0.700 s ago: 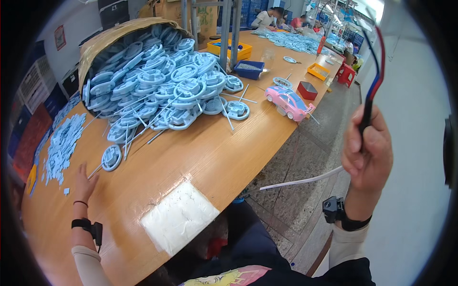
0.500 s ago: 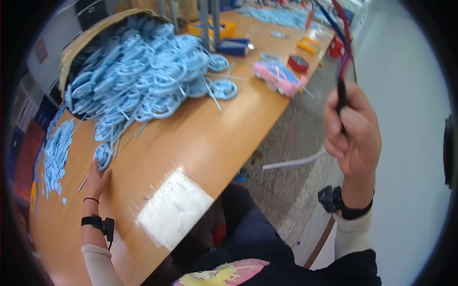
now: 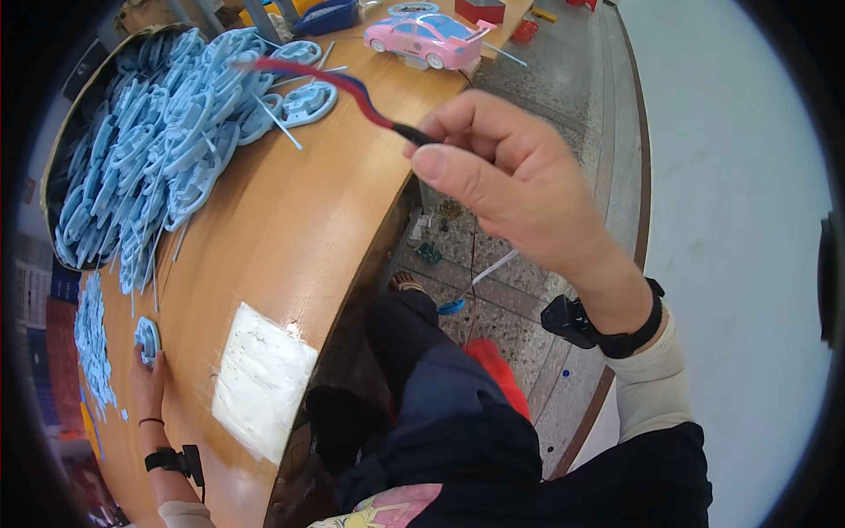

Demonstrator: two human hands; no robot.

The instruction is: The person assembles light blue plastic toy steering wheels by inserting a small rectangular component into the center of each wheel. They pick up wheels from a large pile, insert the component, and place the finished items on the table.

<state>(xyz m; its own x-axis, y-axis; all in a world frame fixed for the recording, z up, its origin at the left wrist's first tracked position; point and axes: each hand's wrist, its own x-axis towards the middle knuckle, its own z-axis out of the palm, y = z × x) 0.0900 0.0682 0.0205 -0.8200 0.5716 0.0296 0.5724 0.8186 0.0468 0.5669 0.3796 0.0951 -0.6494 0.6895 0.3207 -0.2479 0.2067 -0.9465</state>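
- At the near left of the wooden table, a light blue ring-shaped piece lies at the left hand, whose thumb and fingers stand a little apart around its near end; whether they pinch it or only touch it, I cannot tell.
- The piece looks like rigid moulded plastic, likely light and somewhat smooth; its raised rim should give the best hold.
- Above the table's edge, the right hand has thumb and forefinger closed on a black cable sleeve, the other fingers curled loosely.
- From the sleeve, red and blue leads arc leftward, tips blurred. They look light and limp, apt to sway; the firmer sleeve is the place to hold, sparing the thin leads.
- Beyond the left hand, a heap of similar pieces spreads with thin rods, which could snag.
- Beside that hand lie small flat blue chips; to its right, a white sheet.
- Farther off stands a pink toy car.
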